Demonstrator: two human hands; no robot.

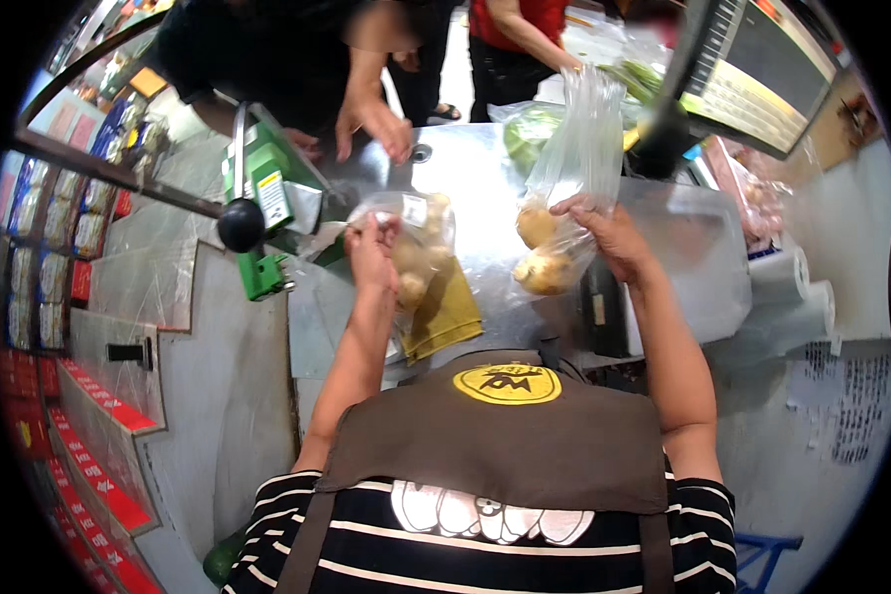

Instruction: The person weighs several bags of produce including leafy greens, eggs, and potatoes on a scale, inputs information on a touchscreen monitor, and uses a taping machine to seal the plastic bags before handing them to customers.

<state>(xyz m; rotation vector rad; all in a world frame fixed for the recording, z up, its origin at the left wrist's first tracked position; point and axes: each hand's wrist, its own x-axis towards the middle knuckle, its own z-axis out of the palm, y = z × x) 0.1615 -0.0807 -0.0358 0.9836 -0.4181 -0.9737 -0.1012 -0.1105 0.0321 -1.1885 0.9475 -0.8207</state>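
Observation:
My left hand (372, 252) holds a clear plastic bag of round tan vegetables (416, 256) by its gathered side; a white label (414, 211) is stuck on it. Under this bag lies a folded yellow cloth (449, 315). Across the metal counter (479, 223), my right hand (607, 234) grips a second clear plastic bag (586, 141), its upper part stretched upward. Two large tan vegetables, possibly onions or potatoes (540, 271), sit in its lower end. Just behind it is a bag with a green leafy vegetable (527, 141).
A green bag-neck sealer (267, 189) stands at left beside a black-knobbed metal rod (241, 225). Another person's hand (375, 126) reaches over the counter. A person in red (520, 44) stands behind. At right are a monitor (757, 74), translucent bin (683, 245) and plastic rolls (776, 286).

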